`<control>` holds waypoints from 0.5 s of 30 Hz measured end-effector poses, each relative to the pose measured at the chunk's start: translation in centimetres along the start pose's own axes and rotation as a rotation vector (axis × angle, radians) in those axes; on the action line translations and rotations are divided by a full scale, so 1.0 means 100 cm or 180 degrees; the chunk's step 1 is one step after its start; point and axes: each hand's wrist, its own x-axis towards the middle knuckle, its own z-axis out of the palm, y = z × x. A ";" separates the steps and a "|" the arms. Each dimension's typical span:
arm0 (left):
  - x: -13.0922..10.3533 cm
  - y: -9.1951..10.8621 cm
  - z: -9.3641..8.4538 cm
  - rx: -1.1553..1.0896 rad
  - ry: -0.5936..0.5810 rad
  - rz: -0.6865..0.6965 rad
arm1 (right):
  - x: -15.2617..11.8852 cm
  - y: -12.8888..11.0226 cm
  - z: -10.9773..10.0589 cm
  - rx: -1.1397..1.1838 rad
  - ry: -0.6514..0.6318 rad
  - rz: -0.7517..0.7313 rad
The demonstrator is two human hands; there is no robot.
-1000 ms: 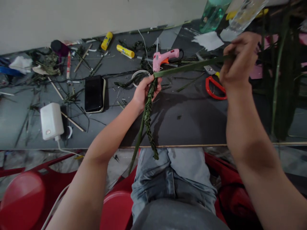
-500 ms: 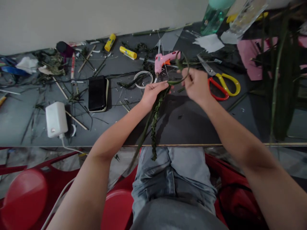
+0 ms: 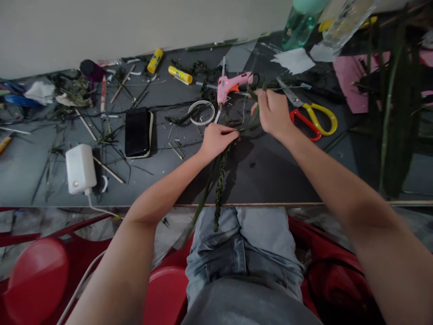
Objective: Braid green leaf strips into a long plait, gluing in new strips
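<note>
My left hand [image 3: 219, 141] pinches the upper end of a dark green braid of leaf strips [image 3: 220, 180], which hangs down past the table's front edge. Beside the braid a loose long strip [image 3: 199, 203] also dangles toward my lap. To the right, my right hand [image 3: 273, 110] is closed on a green leaf strip [image 3: 252, 92] that comes from the braid's top; part of it sticks up above my fingers. Just behind my hands lies a pink glue gun [image 3: 230, 85], and scissors [image 3: 313, 117] with red and yellow handles rest right of my right hand.
On the dark table [image 3: 270, 180] lie a black phone [image 3: 138, 132], a white power bank [image 3: 80, 168] with a cable, a white ring [image 3: 202, 112], yellow glue sticks [image 3: 180, 75] and leaf scraps. Bottles [image 3: 301, 27] stand at the back right; long leaves [image 3: 394, 117] hang at the right.
My left hand and the braid's top have come slightly lower and nearer to me. The strip's loop by my right hand has been drawn in, and my right fingers now wrap around the strip.
</note>
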 end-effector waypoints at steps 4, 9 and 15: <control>-0.002 0.005 -0.006 0.0787 0.0064 0.0046 | 0.011 0.007 -0.006 -0.0110 -0.0068 -0.0001; -0.001 0.015 -0.016 0.1464 -0.0159 0.0099 | 0.009 0.006 -0.014 0.0412 0.0001 0.0093; -0.004 0.023 -0.023 0.2079 -0.0226 0.0115 | 0.005 0.029 -0.018 0.0864 0.0525 0.0069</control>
